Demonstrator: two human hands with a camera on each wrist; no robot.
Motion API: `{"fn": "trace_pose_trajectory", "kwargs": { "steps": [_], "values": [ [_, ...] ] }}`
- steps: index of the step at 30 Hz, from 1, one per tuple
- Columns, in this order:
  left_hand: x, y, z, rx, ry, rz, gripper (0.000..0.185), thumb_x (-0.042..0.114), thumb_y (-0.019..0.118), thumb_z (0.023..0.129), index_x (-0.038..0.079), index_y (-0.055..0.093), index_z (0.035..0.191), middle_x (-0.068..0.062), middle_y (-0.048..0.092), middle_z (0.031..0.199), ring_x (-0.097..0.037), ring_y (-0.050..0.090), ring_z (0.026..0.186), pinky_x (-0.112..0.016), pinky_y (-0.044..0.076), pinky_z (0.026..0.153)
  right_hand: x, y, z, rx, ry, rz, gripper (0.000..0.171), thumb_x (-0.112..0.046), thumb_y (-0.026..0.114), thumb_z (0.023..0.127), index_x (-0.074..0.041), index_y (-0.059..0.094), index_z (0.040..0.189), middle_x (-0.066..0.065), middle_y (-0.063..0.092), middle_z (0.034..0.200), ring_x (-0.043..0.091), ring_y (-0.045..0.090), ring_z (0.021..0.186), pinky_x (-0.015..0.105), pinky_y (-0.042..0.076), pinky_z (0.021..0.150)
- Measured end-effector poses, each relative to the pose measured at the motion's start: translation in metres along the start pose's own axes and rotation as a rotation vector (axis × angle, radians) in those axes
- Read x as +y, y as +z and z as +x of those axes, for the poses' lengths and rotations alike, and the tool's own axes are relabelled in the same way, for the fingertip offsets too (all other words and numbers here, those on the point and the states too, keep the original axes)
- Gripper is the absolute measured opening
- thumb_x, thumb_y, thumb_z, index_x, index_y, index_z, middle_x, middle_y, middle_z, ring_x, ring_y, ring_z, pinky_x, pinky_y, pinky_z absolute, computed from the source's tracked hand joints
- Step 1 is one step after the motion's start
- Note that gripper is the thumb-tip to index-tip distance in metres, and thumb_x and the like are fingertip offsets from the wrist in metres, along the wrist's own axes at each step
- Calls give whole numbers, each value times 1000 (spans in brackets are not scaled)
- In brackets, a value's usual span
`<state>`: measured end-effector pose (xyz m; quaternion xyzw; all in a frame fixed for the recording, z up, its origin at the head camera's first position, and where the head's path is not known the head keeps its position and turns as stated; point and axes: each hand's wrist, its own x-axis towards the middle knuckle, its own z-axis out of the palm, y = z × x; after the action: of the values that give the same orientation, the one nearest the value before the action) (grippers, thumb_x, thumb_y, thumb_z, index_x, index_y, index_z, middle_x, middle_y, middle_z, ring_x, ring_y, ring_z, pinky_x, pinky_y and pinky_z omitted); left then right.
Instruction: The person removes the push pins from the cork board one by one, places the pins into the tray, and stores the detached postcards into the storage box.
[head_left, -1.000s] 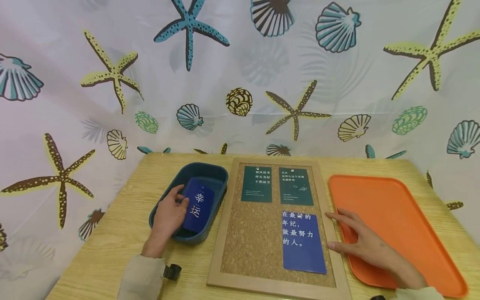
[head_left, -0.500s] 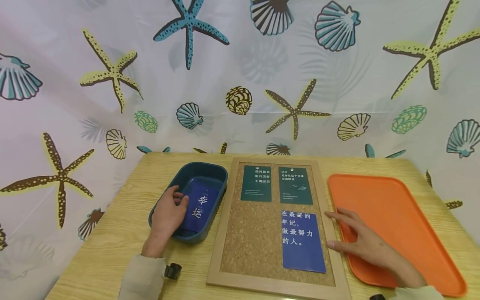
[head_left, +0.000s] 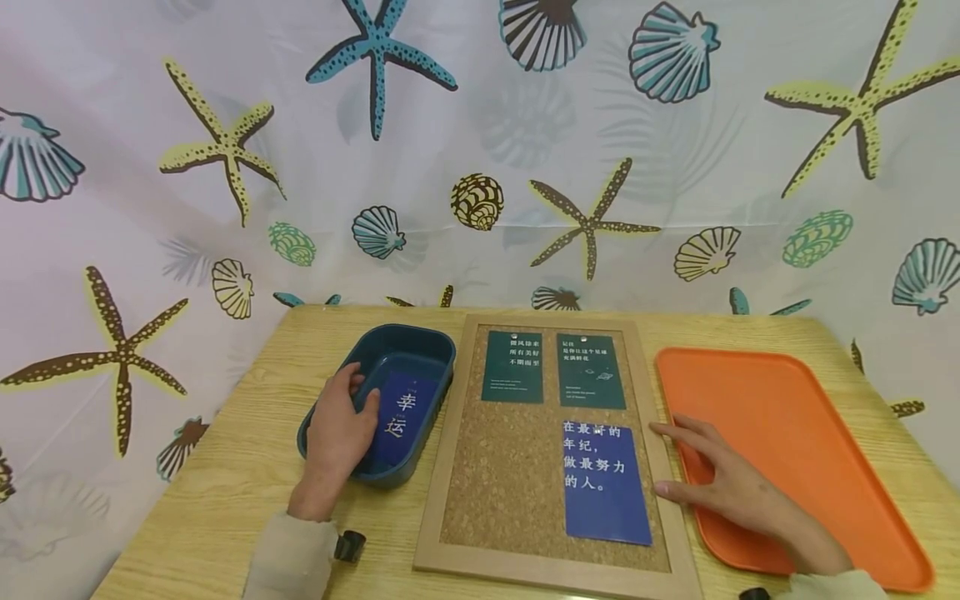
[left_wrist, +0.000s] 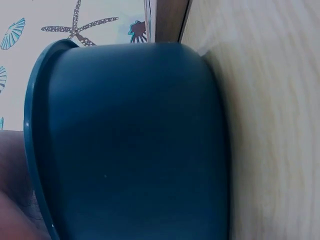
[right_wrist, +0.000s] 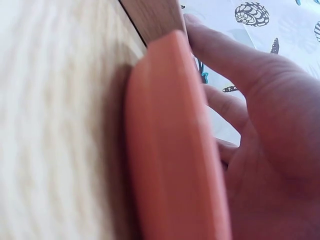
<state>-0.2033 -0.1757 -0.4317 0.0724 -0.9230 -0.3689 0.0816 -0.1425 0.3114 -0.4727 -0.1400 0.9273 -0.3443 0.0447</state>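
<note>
The blue card (head_left: 401, 417) printed with two white characters lies inside the dark teal tub (head_left: 431, 350), leaning toward its near wall, and the left hand (head_left: 336, 437) reaches over the tub's near rim with fingers curled against the card's left edge, thumb on the rim side; it appears to pinch the card, so the step in hand looks like lifting this card out or settling it in. Whichever it is, the next move calls for a firm pinch on the card's edge and a lift that keeps it off the tub wall. Beside the tub sits the cork board (head_left: 517, 467) in its wooden frame, carrying two green cards (head_left: 512, 367) pinned along the top and a larger blue card (head_left: 606, 482) below them. The right hand (head_left: 731, 487) rests flat, fingers spread and straight, across the left rim of the orange tray (head_left: 795, 433), fingertips touching the board's frame. The left wrist view shows only the tub's outer wall (left_wrist: 135, 145) against the wooden table (left_wrist: 270, 125), with no card visible; the right wrist view shows fingers (right_wrist: 235, 65) lying over the tray's edge (right_wrist: 170, 150), a contact that the head view only suggests.
</note>
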Motion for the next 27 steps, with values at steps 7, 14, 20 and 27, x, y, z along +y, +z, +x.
{"fn": "trace_pose_trajectory", "kwargs": {
  "steps": [7,14,20,27],
  "values": [
    [6,3,-5,15,83,-65,50,18,57,106,5,46,153,-17,57,144,-36,53,137,-58,44,114,-1,-2,0,2,25,-16,77,-42,85,86,-18,53,152,29,32,160,60,40,139,82,41,97],
    [13,8,-16,76,204,-88,42,15,59,105,4,56,145,-18,62,137,-37,57,133,-57,47,113,-9,-1,2,30,42,-89,78,-47,84,85,-18,54,151,26,39,158,57,46,136,78,45,98],
    [24,12,-29,158,323,-80,29,8,64,101,7,68,130,-12,65,133,-35,59,130,-57,49,109,-13,-1,7,62,92,-102,80,-56,80,86,-18,54,151,19,48,154,49,54,134,76,45,101],
    [44,29,-39,224,477,-84,21,4,69,97,10,74,117,-8,68,123,-29,63,120,-49,54,102,-18,-6,8,117,164,-82,76,-53,78,90,-11,56,149,24,55,149,51,49,137,75,40,108]
  ]
}}
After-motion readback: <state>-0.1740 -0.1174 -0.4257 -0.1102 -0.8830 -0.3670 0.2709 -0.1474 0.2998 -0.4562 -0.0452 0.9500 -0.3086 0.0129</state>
